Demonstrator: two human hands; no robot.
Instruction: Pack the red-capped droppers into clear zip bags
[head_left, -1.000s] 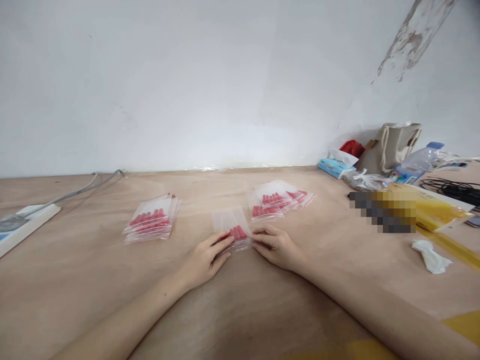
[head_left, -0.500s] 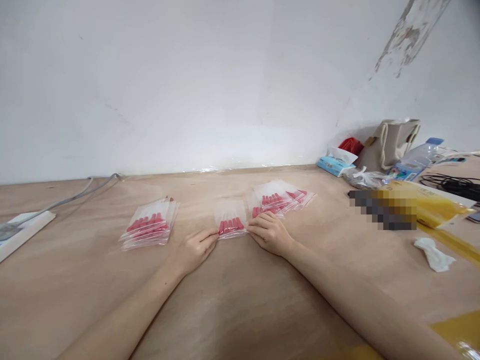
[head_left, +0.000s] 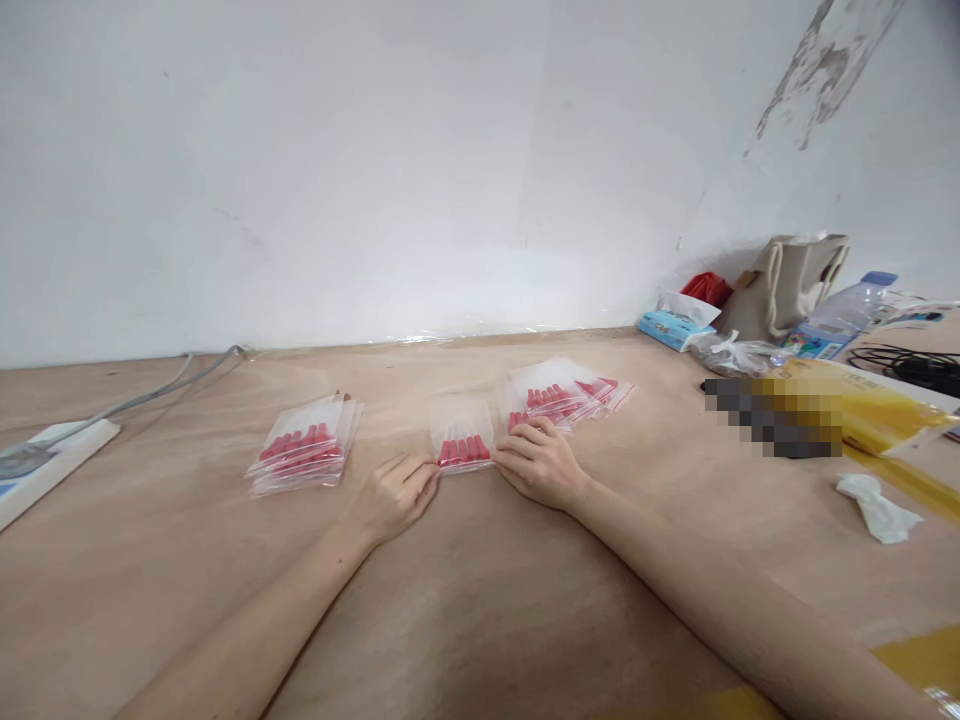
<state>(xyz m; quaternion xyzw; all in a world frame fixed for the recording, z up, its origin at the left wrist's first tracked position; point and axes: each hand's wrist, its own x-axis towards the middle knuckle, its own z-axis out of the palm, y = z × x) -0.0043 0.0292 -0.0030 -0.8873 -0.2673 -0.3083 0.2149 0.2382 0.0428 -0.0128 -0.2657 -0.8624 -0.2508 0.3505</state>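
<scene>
Fingers of your left hand [head_left: 397,494] and right hand [head_left: 541,465] appear to pinch the near corners of a small clear bag [head_left: 462,422], one on each side, on the brown table [head_left: 465,600]. The bag lies flat between your hands. A second ago your left hand lay across part of it and hid some of its red pieces [head_left: 463,450]; now that hand has shifted out to the left corner, and the pieces show in a neat row near the edge closest to you. For the work in hand, that looks to mean the bag is squared up and steadied from both sides. Whether it is sealed cannot be told.

To the right, a crumpled tissue [head_left: 879,508] lies well apart from your right hand. To the left rests a stack of filled bags [head_left: 301,460], with a white power strip [head_left: 71,465] farther left. A looser pile of filled bags [head_left: 559,374] fans out just beyond your right hand, which covers part of it from this view. Over on the right lies a yellow packet [head_left: 889,405]. Farther still, a blue tissue pack [head_left: 671,330], a plastic bottle [head_left: 844,315] and a cloth bag [head_left: 791,280] crowd the right, before the pale wall [head_left: 375,180].
</scene>
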